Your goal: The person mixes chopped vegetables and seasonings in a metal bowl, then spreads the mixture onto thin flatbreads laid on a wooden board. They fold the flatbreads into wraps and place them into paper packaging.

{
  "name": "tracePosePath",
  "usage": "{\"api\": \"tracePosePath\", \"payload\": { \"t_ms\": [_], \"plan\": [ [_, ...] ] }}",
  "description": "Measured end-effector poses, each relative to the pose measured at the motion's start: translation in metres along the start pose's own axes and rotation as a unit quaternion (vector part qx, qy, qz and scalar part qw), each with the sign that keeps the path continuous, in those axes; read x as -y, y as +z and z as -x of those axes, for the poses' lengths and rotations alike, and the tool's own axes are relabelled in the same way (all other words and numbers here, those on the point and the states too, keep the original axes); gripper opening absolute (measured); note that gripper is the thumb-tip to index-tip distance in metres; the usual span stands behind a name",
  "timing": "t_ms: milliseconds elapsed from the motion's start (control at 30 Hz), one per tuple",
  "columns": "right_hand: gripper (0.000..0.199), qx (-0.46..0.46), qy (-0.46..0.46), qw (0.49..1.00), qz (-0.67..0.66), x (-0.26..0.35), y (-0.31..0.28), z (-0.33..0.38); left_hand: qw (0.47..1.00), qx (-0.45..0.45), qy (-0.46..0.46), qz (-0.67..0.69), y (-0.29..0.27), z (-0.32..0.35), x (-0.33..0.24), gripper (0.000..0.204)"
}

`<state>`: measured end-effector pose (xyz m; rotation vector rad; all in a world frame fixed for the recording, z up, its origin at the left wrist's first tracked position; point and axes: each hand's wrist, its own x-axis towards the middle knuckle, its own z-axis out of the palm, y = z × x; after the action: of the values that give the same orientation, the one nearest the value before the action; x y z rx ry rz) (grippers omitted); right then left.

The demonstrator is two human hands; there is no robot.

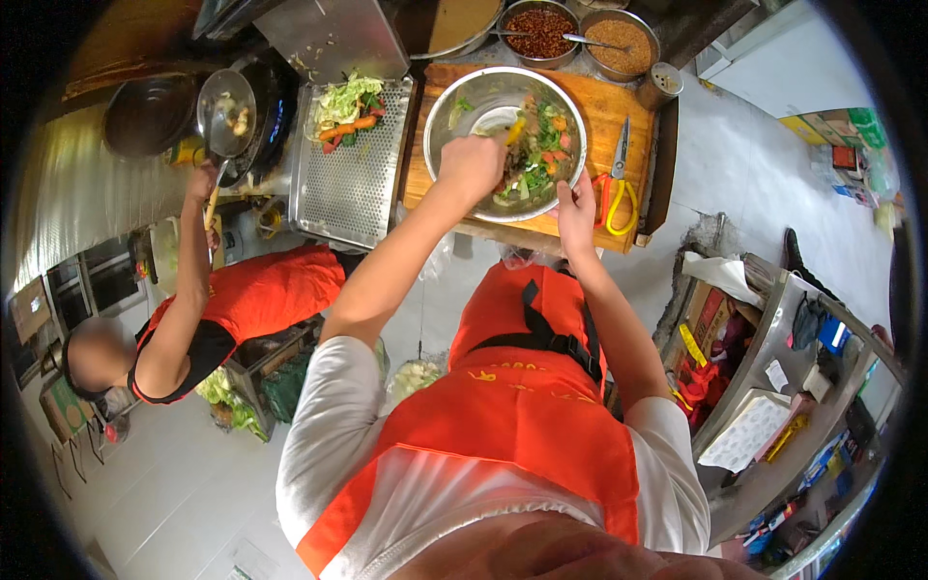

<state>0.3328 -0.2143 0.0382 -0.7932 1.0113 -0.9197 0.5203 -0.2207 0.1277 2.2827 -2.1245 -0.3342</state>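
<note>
A steel mixing bowl [452, 189] with chopped greens, red and orange pieces in it stands on a wooden cutting board [604, 106]. My left hand [473, 166] reaches over its left rim, fingers closed; a short yellow piece shows beside them, but what they grip is mostly hidden. With thumb and fingers, my right hand [577, 211] grips the bowl's near right rim. Scissors [619, 184] with red and yellow handles lie on the board, right of the bowl.
Left of the board, a perforated metal tray [338, 198] bears cabbage and carrot [350, 126]. Bowls of chili flakes [537, 34] and tan crumbs [623, 46] stand behind, near a canister [660, 85]. A co-worker [251, 295] holds a ladle [227, 111] over a wok. A cluttered shelf [773, 387] stands right.
</note>
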Motion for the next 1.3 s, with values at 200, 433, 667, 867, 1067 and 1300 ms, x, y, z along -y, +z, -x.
{"api": "tracePosePath", "payload": {
  "t_ms": [200,433,667,867,1067,1300],
  "plan": [
    [0.044,-0.018,0.018,1.000,-0.011,-0.004,0.016,0.004,0.996,0.069,0.019,-0.058,0.028,0.001,-0.017,0.020],
    [0.041,-0.004,0.001,1.000,0.002,0.001,0.016,0.010,0.983,0.098,-0.142,-0.062,-0.051,-0.007,0.041,0.021],
    [0.045,0.028,0.121,0.992,-0.009,-0.005,0.002,0.006,0.993,0.092,0.003,-0.068,-0.008,0.032,0.016,0.020],
    [0.043,0.034,0.217,0.975,-0.016,0.001,0.002,0.010,0.994,-0.010,0.103,0.026,-0.012,0.076,0.045,0.030],
    [0.039,-0.064,0.208,0.976,0.025,0.082,0.043,-0.007,0.896,-0.361,-0.126,0.226,-0.048,0.114,0.101,0.026],
    [0.037,-0.075,0.172,0.980,-0.063,0.171,0.048,-0.189,0.833,-0.285,-0.191,0.433,0.016,0.111,0.091,0.030]
  ]
}}
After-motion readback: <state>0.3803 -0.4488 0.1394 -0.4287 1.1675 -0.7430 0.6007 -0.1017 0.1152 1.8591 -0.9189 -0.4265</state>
